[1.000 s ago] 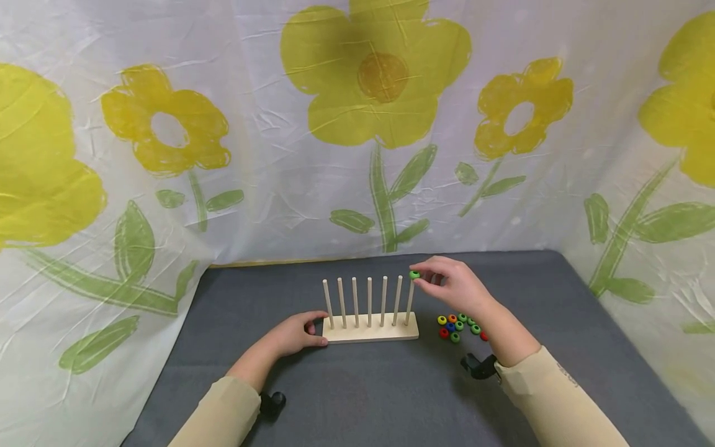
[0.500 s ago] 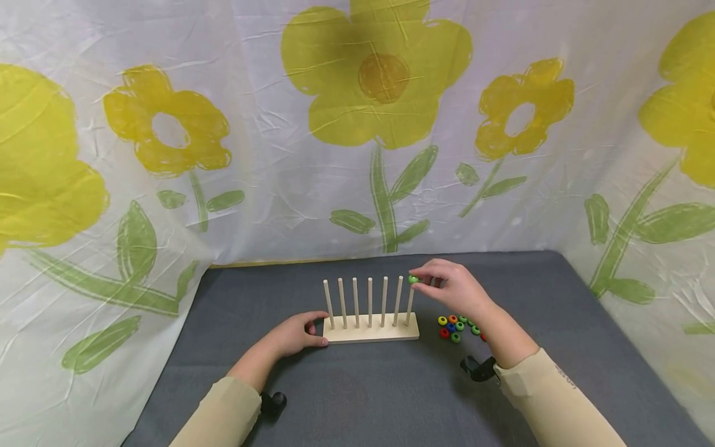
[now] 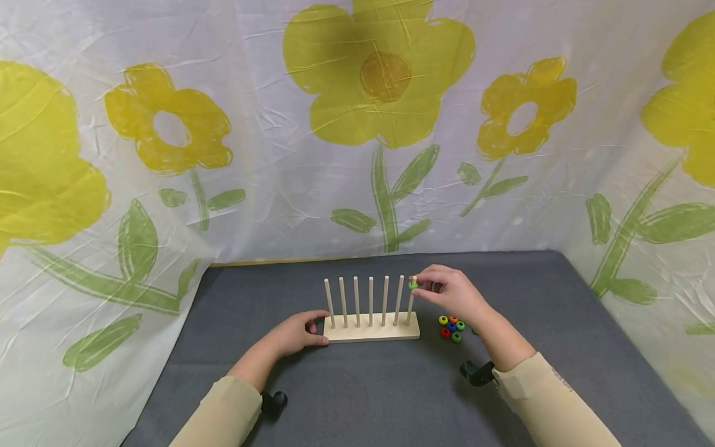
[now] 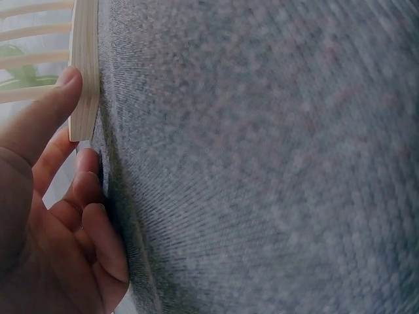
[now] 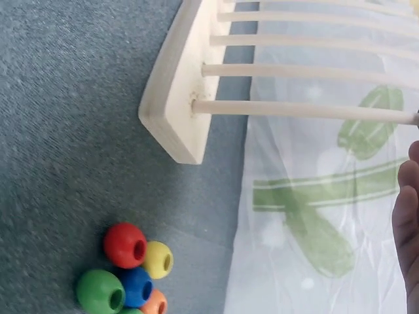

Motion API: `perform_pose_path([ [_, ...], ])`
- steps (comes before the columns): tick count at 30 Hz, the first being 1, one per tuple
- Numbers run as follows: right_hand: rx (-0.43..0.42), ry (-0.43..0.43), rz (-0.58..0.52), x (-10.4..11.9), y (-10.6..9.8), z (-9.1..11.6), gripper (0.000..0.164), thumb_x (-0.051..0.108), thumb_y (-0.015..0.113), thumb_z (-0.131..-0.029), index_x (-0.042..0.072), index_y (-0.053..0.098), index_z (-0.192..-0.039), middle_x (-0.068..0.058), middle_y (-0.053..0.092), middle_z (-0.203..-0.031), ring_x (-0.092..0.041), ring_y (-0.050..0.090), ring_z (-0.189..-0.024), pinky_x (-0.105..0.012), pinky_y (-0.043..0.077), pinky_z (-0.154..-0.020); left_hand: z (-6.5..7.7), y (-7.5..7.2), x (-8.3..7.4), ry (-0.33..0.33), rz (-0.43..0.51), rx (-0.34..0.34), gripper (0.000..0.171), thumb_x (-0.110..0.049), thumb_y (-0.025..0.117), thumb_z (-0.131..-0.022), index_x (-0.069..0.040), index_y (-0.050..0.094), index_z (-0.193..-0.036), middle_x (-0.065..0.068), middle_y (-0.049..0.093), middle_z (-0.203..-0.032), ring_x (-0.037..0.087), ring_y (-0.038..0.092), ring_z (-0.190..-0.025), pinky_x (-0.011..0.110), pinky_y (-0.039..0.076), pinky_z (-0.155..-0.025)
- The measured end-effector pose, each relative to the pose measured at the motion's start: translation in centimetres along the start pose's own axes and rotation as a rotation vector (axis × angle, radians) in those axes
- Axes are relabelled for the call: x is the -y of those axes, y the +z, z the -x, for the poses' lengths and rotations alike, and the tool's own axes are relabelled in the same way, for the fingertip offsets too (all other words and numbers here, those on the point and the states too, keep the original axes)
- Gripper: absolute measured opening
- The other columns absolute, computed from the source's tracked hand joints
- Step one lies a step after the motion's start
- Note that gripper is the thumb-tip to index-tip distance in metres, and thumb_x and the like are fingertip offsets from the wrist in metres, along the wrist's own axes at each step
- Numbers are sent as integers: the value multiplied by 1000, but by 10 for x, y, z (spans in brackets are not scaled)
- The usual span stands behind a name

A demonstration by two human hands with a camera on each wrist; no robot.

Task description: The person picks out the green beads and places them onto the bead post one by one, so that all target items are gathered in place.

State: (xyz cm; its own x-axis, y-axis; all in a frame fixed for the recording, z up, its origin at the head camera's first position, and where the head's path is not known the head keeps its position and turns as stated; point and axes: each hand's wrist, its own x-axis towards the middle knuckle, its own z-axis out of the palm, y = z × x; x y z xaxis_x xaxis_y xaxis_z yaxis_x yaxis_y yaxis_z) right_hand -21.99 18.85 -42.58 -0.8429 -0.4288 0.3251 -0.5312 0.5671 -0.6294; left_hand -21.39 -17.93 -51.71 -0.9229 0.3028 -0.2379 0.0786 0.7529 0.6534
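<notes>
A pale wooden pegboard (image 3: 371, 335) with several upright pegs stands on the dark cloth. My left hand (image 3: 298, 334) grips its left end, the thumb on the front edge, as the left wrist view also shows at the wooden base (image 4: 85, 98). At the rightmost peg (image 3: 410, 310), my right hand (image 3: 452, 290) pinches a green bead (image 3: 413, 285) between thumb and fingers. The bead is around the peg just below its top, with the peg's tip showing above it. In the right wrist view, only some fingers (image 5: 407, 203) show at the right edge.
Right of the pegboard lies a cluster of loose beads: a red bead (image 5: 125, 245), a yellow bead (image 5: 158, 260), a blue bead (image 5: 137, 287), an orange one and green ones. My right forearm covers part of the cluster. A flowered curtain (image 3: 279, 205) hangs behind the table.
My right hand has lowered a little with the green bead, from the rightmost peg's top to just below it, so the tip now shows. My left hand keeps its place.
</notes>
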Motion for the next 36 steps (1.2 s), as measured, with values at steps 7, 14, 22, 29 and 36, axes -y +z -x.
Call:
perform_pose_path([
  [7,9,35,4,-6,9,5,13,23,77,-89,16,74,-99,6,65,-97,-9,57,-79,-29,49,-71,-1,-1,0,2,5,6,63,-32,83,-82,-18,59,-138,0,52,-80,15,45,-67,32,36,-62],
  [14,39,66,-17,-13,18,10,17,25,75,-90,15,75,-104,8,66,-97,-8,58,-81,-30,50,-72,0,-1,-2,7,24,-1,62,-32,84,-81,-19,60,-136,0,52,-80,15,46,-67,33,36,-62],
  [22,84,119,-37,-21,27,13,17,24,77,-89,16,75,-104,9,66,-97,-8,59,-81,-31,50,-73,0,-2,-4,-7,22,-5,62,-30,84,-81,-20,60,-137,1,52,-81,15,45,-68,33,36,-64],
  [29,102,164,-68,-29,35,15,16,22,76,-89,15,76,-104,5,68,-97,-10,60,-81,-32,50,-73,-1,-2,-4,-13,21,-2,62,-31,84,-81,-20,60,-137,1,52,-81,16,45,-68,33,35,-64],
  [36,123,204,-84,-35,42,17,15,24,76,-90,17,74,-103,8,67,-91,-11,60,-81,-33,49,-73,-1,0,-1,-20,11,-4,62,-32,84,-81,-21,60,-137,0,52,-80,15,45,-67,32,35,-63],
])
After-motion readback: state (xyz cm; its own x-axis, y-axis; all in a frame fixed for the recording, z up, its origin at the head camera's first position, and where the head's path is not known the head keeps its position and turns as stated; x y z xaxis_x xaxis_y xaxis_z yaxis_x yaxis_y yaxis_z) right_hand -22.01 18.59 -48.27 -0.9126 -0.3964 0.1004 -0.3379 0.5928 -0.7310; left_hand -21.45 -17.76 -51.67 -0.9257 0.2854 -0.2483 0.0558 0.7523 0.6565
